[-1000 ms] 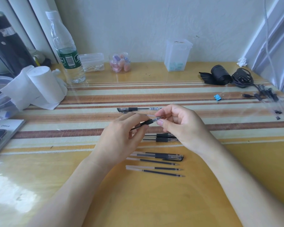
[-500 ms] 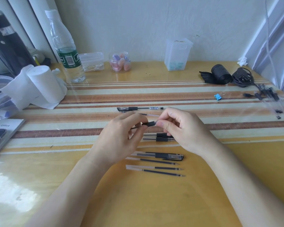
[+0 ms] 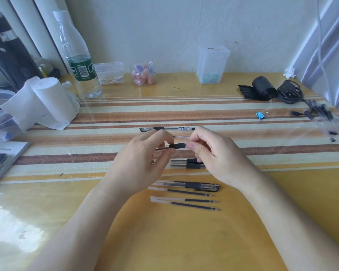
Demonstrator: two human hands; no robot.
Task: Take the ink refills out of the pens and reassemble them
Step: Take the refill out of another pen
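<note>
The left hand is pinching a black-gripped pen between thumb and fingertips. The right hand is pinching the same pen's other end, so both are holding it roughly level just above the table.

Directly under the right hand's fingers, two pen barrels are lying side by side and touching. Just beyond both hands, a capped pen is lying crosswise on the striped part of the table. On the near side of the hands, a clear pen with a black cap is resting next to loose ink refills, which are lying parallel with their tips pointing right.

Nearer still, bare yellow surface is running between the forearms toward the near edge. Left of the left hand, the stripes are lying open as far as a tissue roll and a water bottle. Right of the right hand, the surface is staying free up to a blue binder clip and a cluster of pens by the right edge.
</note>
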